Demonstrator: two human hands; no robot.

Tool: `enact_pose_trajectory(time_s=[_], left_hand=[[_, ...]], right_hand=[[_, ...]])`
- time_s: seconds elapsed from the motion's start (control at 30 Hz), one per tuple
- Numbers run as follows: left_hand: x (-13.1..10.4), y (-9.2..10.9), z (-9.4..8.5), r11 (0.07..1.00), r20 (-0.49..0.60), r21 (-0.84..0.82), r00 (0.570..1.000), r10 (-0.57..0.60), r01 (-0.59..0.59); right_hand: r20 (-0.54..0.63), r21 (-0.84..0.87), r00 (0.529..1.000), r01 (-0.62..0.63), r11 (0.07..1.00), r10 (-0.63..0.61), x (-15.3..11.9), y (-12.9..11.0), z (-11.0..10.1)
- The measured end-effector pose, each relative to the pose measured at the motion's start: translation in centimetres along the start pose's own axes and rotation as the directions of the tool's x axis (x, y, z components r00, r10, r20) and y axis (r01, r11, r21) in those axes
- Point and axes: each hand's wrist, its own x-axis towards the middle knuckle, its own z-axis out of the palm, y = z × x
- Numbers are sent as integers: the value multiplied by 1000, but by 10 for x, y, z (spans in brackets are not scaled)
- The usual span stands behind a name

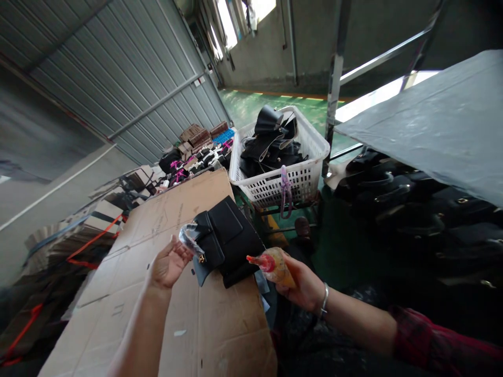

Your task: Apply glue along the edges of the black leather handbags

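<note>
A black handbag (234, 233) lies on the cardboard-covered table, its flap side toward the left. Its handle (190, 238) is wrapped in clear plastic, with a gold-coloured metal fitting near the handle's end. My left hand (171, 263) is palm up beside the handle, fingers loosely bent and apart; the fingertips are at the plastic, and I cannot tell whether they touch it. My right hand (301, 283) is closed around a squeeze bottle (277, 266) of yellowish glue with a red nozzle. The nozzle points left, toward the bag's near edge, apart from the flap.
Flattened cardboard (157, 283) covers the table. Past its far end stands a white plastic basket (275, 183) of black bag pieces. Stacks of parts (102, 214) line the left side. More black bags (412, 204) lie at right beneath a grey sheet (444, 125).
</note>
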Motion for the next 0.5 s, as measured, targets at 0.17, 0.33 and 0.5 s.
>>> enact_pose_trajectory(time_s=[0.17, 0.33, 0.5], left_hand=[[17, 12, 45, 997, 158, -65, 987, 37, -27], [-18, 33, 61, 933, 393, -163, 846, 359, -321], [-42, 3, 30, 776, 326, -135, 713, 622, -615]], right_hand=[[-62, 32, 995, 80, 996, -78, -2, -9, -8], [-160, 89, 965, 225, 970, -209, -18, -35, -31], [-262, 78, 915, 337, 938, -307, -42, -56, -64]])
